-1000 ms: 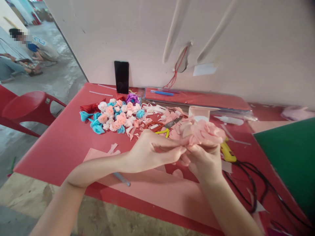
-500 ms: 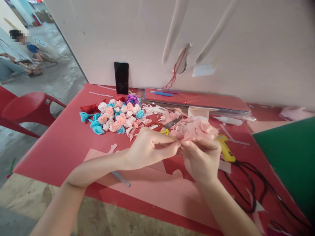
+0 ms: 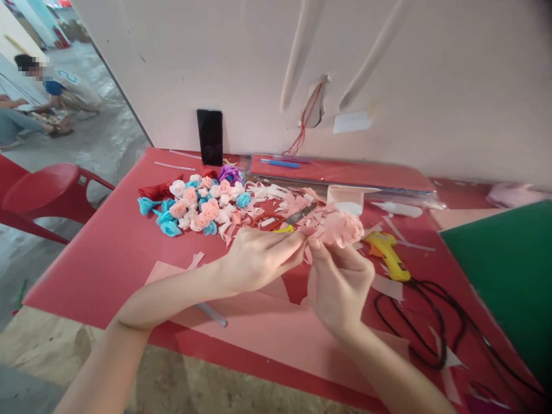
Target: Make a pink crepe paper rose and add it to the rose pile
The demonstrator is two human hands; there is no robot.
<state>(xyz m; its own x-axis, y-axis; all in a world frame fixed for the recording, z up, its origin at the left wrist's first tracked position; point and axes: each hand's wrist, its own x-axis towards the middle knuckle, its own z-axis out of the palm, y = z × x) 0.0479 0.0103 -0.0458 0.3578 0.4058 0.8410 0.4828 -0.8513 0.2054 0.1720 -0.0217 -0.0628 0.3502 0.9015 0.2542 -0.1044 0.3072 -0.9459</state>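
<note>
A pink paper flower point(image 3: 342, 229) is held up over the table, its bloom facing right. My left hand point(image 3: 263, 256) pinches the flower's base from the left. From below and to the right, my right hand point(image 3: 340, 282) closes on the same base, the thumb near the left fingertips. Behind my hands lie pink paper scraps point(image 3: 276, 201) and scissors point(image 3: 297, 217), partly covered. A sheet of pink paper point(image 3: 280, 333) spreads under my forearms. To the right rests a yellow glue gun point(image 3: 390, 256) with a black cord.
Many small paper flowers point(image 3: 194, 204) in pink, white and blue are heaped at the left. A phone point(image 3: 210, 137) leans on the wall. A green board point(image 3: 504, 282) stands at right, a red chair point(image 3: 43, 187) at left. Another person point(image 3: 64, 92) sits on the floor beyond.
My right hand has shifted slightly left and turned, so the flower's bloom now tips to the right. My left hand keeps its pinch, nearly in place.
</note>
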